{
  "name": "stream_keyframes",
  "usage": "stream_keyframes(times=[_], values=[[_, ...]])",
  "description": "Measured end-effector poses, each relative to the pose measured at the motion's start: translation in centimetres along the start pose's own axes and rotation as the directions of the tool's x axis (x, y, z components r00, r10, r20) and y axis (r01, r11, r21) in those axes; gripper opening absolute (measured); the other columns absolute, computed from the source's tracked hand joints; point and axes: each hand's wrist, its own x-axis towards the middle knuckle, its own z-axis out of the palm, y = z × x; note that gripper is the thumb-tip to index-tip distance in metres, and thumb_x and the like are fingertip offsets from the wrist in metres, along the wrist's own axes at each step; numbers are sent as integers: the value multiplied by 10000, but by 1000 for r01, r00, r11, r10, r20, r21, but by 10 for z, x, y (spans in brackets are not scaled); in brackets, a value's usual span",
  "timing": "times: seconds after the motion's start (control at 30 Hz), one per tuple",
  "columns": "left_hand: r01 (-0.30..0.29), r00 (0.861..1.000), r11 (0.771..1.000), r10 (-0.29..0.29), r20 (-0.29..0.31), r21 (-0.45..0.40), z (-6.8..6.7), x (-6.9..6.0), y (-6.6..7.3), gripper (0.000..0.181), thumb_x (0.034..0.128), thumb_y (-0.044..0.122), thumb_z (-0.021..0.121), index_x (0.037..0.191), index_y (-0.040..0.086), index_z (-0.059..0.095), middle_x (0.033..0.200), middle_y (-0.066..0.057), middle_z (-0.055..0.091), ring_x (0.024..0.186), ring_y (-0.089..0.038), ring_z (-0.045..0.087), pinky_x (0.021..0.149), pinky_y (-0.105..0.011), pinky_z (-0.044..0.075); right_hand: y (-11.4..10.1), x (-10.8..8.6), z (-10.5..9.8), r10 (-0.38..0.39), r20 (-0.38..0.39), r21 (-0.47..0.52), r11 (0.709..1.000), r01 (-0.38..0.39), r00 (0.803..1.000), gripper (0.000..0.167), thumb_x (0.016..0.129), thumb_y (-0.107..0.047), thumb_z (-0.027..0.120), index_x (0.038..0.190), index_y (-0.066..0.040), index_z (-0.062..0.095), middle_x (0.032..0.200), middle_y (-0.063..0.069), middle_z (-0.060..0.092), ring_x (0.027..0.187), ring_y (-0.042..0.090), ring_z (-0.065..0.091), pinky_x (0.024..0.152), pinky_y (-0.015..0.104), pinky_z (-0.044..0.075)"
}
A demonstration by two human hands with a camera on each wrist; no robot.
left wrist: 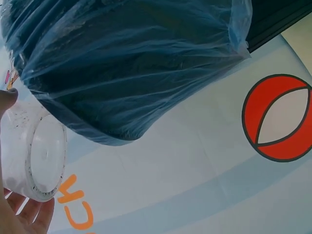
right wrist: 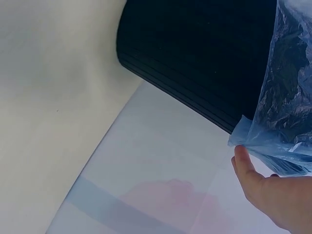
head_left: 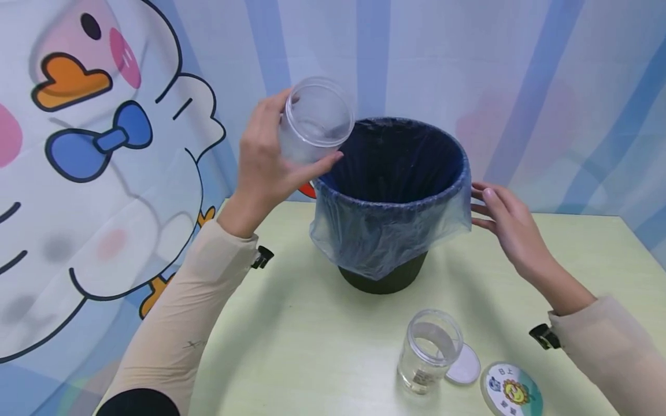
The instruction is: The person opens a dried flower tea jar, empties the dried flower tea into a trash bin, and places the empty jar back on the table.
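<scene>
My left hand (head_left: 267,147) grips a clear, open-topped plastic jar (head_left: 317,115), tilted beside the left rim of a dark trash bin (head_left: 382,280). Small dark specks show on the jar (left wrist: 46,153) in the left wrist view. A translucent blue bag (head_left: 390,231) lines the bin and is folded over its rim. At the bin's right side, my right hand (head_left: 512,225) has its fingertips against or close beside the bag's overhang, the fingers fairly straight. In the right wrist view that hand (right wrist: 278,195) is next to the bag's loose edge.
A second clear jar (head_left: 429,352) stands without a lid on the pale table (head_left: 291,346) in front of the bin. To its right lie a white disc (head_left: 465,365) and a round lid with a sun picture (head_left: 512,392). A printed cartoon curtain (head_left: 426,58) hangs behind.
</scene>
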Motion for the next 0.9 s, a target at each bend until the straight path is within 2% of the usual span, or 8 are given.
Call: stream_keyframes(times=[0.2, 0.33, 0.47, 0.67, 0.9], values=[[24, 1000, 1000, -25, -19, -10, -5, -4, -4, 908, 723, 517, 842, 1346, -55, 514, 1172, -175, 617, 1013, -269, 571, 807, -380, 512, 2, -11, -6, -8, 28, -9, 1000, 8, 1000, 545, 1085, -257, 414, 1461, 129, 332, 1381, 90, 488, 1144, 20, 577, 894, 164, 493], [35, 999, 999, -36, -20, -25, -8, -8, -7, 913, 712, 511, 852, 1348, -51, 514, 1185, -173, 614, 1019, -269, 569, 804, -381, 512, 1, -19, -11, -15, 53, -66, 998, 18, 999, 511, 1090, -220, 400, 1463, 121, 332, 1354, 5, 506, 1162, 14, 564, 893, 158, 491], [49, 999, 998, -49, -16, -46, -12, -13, -9, 908, 711, 493, 860, 1345, -55, 513, 1203, -171, 609, 1032, -276, 572, 812, -386, 514, -1, -26, -16, -34, 84, -126, 991, 44, 996, 474, 1093, -192, 385, 1470, 93, 349, 1363, -25, 511, 1181, 8, 554, 897, 158, 488], [85, 996, 995, -86, -4, -48, -17, -19, -12, 892, 711, 480, 863, 1345, -44, 515, 1202, -169, 603, 1054, -277, 570, 821, -380, 516, -2, -35, -23, -51, 100, -164, 984, 67, 994, 454, 1091, -146, 378, 1476, 93, 346, 1359, -59, 516, 1180, 1, 557, 896, 155, 486], [109, 994, 994, -109, 11, -27, -22, -25, -14, 900, 710, 494, 859, 1361, -21, 514, 1184, -172, 604, 1063, -291, 567, 818, -394, 520, 0, -43, -26, -31, 107, -291, 955, 61, 994, 441, 1090, -114, 369, 1468, 111, 340, 1346, -104, 498, 1157, -24, 556, 877, 138, 485]])
